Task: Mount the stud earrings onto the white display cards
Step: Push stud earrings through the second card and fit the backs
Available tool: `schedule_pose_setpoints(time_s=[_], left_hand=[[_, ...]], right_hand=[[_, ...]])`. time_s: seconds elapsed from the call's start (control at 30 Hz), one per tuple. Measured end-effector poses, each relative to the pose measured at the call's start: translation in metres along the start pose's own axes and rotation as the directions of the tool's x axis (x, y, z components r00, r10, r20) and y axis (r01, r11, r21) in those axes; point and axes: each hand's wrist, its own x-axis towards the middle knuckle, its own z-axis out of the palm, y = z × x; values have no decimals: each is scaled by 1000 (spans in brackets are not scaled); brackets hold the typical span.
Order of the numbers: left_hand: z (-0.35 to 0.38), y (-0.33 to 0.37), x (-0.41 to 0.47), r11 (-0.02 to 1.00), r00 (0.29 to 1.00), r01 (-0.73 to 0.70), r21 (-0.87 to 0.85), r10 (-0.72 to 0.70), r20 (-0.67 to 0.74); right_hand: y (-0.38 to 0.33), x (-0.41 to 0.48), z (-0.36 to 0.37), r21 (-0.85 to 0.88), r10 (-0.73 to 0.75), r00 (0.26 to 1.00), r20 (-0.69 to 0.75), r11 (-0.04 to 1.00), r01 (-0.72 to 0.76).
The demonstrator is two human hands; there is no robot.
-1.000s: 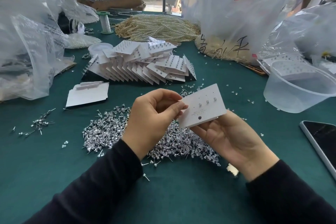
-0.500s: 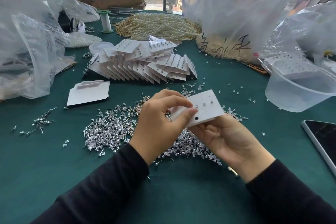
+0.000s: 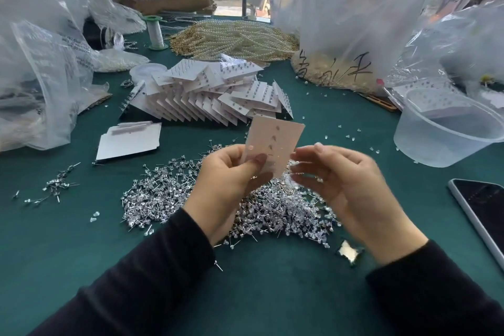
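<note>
While the left grip (image 3: 226, 181) now pinches the upturned card (image 3: 279, 138), the right grip (image 3: 346, 184) has gone slack beside it

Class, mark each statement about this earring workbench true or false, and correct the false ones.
1. The left hand pinches a white card. True.
2. That card rests flat, let go. False: it is held up above the pile of stud earrings.
3. A phone lies to the right of the hands. True.
4. A see-through container stands left of the hands. False: the clear plastic tub stands on the right.
</note>
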Motion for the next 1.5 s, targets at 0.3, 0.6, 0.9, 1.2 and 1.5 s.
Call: schedule_pose_setpoints(time_s=[0.3, 0.6, 0.9, 1.2, 1.5], left_hand=[[-5, 6, 4, 945, 985, 148, -290, -167, -41], [0, 10, -1, 948, 968, 206, -242, -234, -92], [2, 6, -4, 982, 982, 103, -160, -126, -141], [6, 5, -8, 994, 987, 71, -87, -83, -141], [11, -1, -8, 1000, 988, -9, -10, 8, -155]], right_hand=[[-2, 34, -58, -936, -343, 926, -159, 350, -31], [3, 40, -53, -986, -268, 959, -97, 158, -56], [-6, 36, -53, -912, -420, 898, -132, 406, 56], [-11, 27, -45, -788, -394, 904, -165, 604, 119], [-1, 15, -20, -904, -465, 880, -94, 411, 121]])
